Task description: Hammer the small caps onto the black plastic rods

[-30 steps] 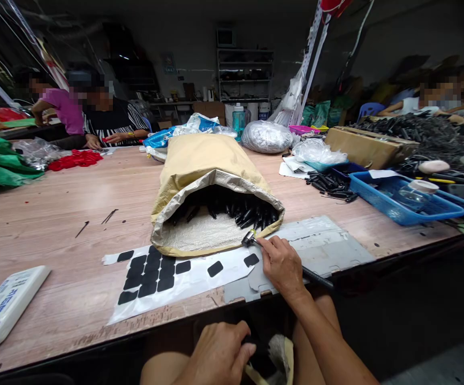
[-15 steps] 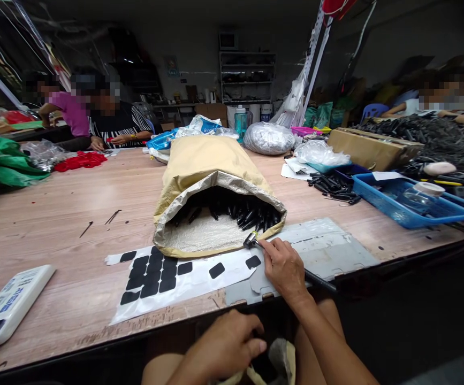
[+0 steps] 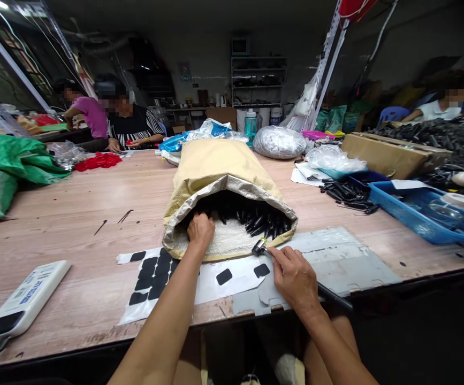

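Note:
A yellowish sack (image 3: 223, 160) lies on the table, its mouth facing me, with black pieces (image 3: 261, 218) inside, mostly at the right. My left hand (image 3: 200, 231) reaches into the left side of the mouth; its fingertips are hidden among the dark contents. My right hand (image 3: 295, 274) grips a tool with a black handle (image 3: 334, 297) and a metal head (image 3: 259, 246), held at the sack's lower right edge. Below the sack, a white sheet with black rounded squares (image 3: 223, 276) is partly covered by my left forearm. A grey board (image 3: 348, 256) lies under my right hand.
A white device (image 3: 27, 299) with a cable lies at the left, near green plastic (image 3: 15, 160). Blue trays (image 3: 420, 214), a cardboard box (image 3: 388, 155) and black parts (image 3: 350, 197) are at the right. People sit across the table at the far left and far right.
My left hand has risen from my lap into the sack's mouth. My right hand still holds the tool near the sack's edge. The whole view has shifted slightly.

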The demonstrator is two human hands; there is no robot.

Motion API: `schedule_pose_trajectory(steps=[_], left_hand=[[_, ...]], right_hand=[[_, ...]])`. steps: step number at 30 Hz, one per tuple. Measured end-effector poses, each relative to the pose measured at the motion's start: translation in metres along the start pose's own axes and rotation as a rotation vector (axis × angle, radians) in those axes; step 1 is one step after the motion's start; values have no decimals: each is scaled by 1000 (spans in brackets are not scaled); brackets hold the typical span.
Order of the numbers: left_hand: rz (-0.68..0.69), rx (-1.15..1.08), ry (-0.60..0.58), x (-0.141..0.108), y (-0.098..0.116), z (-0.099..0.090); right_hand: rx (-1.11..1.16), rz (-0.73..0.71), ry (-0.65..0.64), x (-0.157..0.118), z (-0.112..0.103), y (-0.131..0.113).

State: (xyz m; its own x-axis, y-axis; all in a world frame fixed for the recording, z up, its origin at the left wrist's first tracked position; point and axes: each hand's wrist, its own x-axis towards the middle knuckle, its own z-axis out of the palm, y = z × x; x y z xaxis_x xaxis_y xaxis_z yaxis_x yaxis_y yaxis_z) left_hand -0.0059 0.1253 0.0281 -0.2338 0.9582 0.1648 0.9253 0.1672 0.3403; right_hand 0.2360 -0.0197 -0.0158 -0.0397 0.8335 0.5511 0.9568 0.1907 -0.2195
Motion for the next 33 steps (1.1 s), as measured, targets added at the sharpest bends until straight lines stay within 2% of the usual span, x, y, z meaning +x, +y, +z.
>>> schedule_pose_trajectory(steps=[4,8,11,14,16,19,25,33], left_hand=[[21,8,-2,-7,-4,1],[103,-26,-36,-25,-7,-11],[254,-158,-99,-50,-8,-23],[424,-361,-216,-82,-7,-28],[487,-425,-265,-100,-7,-26],[521,-466,-278,-116,-11,-18],[543,-547,-224,-124,-20,-5],[515,-595,-201,-125,-23,-2]], right_hand=[[4,-9,10,-1,2,2],[-1,-14,13,-1,3,2],[-9,-19,20,-1,3,2],[-12,-27,26,-1,3,2],[-12,-30,34,-2,3,2],[-13,-30,46,-2,4,3],[-12,-33,54,-2,3,2],[-17,-27,40,-2,3,2]])
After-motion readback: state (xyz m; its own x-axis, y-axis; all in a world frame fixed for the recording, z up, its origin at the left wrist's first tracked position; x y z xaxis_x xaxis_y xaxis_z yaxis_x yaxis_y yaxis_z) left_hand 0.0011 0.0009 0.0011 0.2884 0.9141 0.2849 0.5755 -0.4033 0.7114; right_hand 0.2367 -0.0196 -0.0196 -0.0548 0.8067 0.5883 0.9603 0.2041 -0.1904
